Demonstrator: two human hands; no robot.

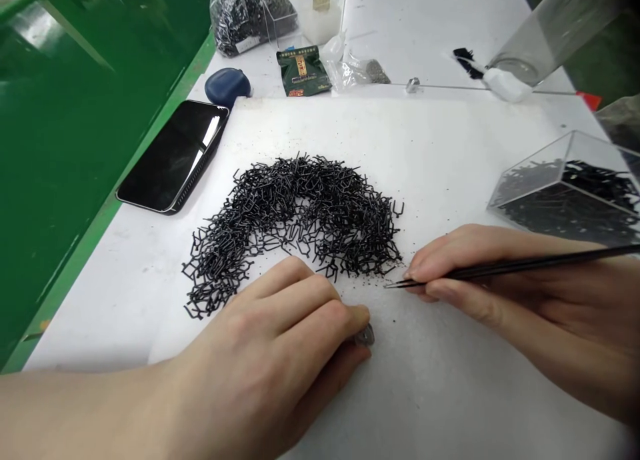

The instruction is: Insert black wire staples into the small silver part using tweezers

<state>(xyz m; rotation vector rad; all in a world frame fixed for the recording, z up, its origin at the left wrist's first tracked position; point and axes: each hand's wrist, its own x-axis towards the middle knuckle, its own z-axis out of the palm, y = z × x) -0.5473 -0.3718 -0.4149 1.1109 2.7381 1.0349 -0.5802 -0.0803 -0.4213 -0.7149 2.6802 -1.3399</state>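
Note:
My left hand (pixel 280 340) is closed around a small grey metallic piece (pixel 366 335), which pokes out between thumb and forefinger; most of it is hidden. In my right hand (pixel 500 287) I grip black tweezers (pixel 480 271), their tips pointing left, a short way from the left hand's fingertips. Whether the tips pinch anything is too small to tell. Just beyond both hands, a curved heap of small black bent forked pieces (pixel 300 200) lies on the white work surface (pixel 430 147).
At the left edge lies a black phone (pixel 175 157), with a dark blue case (pixel 227 85) behind it. Toward the back are a bag of black pieces (pixel 240 20) and a green packet (pixel 303 73). On the right stand a clear box (pixel 570 180) of black pieces and a clear cylinder (pixel 555 33).

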